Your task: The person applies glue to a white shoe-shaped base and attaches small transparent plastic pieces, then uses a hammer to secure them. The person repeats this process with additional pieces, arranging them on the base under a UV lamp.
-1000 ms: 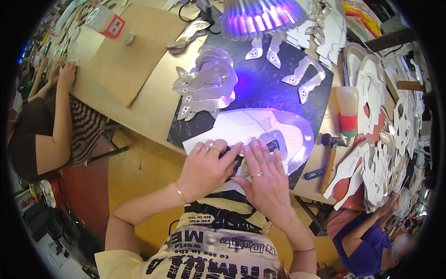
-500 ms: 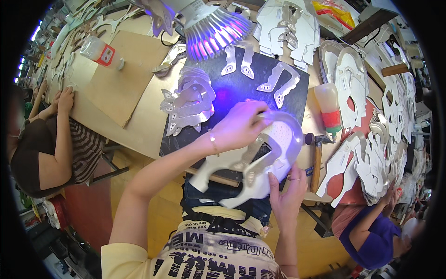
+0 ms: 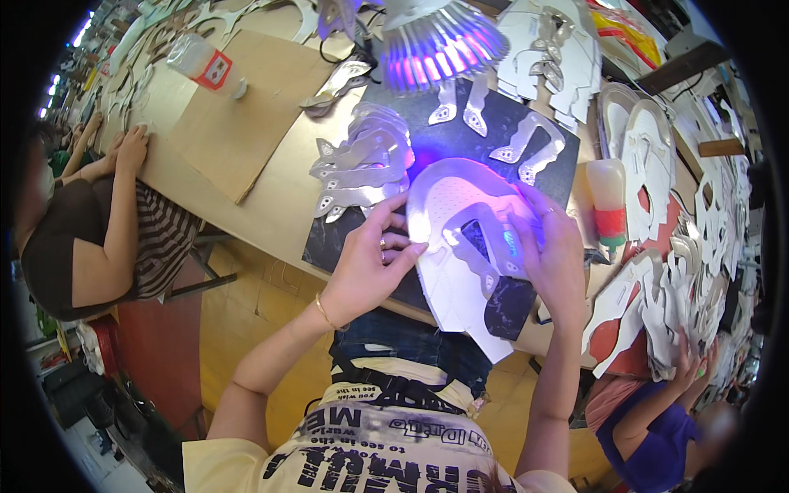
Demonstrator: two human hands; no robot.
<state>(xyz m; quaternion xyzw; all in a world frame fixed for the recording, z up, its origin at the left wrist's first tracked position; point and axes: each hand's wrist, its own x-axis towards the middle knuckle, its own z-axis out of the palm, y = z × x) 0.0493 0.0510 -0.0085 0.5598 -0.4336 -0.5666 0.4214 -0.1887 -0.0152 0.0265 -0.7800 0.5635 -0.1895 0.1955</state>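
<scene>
Between my hands lies a white shoe upper (image 3: 450, 193) with grey overlay, its rounded toe end pointing away from me and bathed in violet light. My left hand (image 3: 374, 267) pinches its left edge between thumb and fingers. Along the right side, my right hand (image 3: 555, 255) has its fingers resting on the overlay; its thumb is partly hidden. Under the upper is a black board (image 3: 325, 242). A stack of silver-grey overlay pieces (image 3: 370, 160) sits just left of the upper. Beyond it are loose silver overlays (image 3: 534, 148) on the board.
A finned lamp (image 3: 444, 49) hangs over the board's far side. Right of my right hand stands a bottle with a red band (image 3: 606, 193), near piled white uppers (image 3: 649, 164). Cardboard (image 3: 246, 103) and another bottle (image 3: 197, 62) are at left. Co-workers sit on both sides.
The upper has turned and moved onto the board under the light. My left hand went from its toe end to its left edge; my right hand moved up its right side. The view shifted.
</scene>
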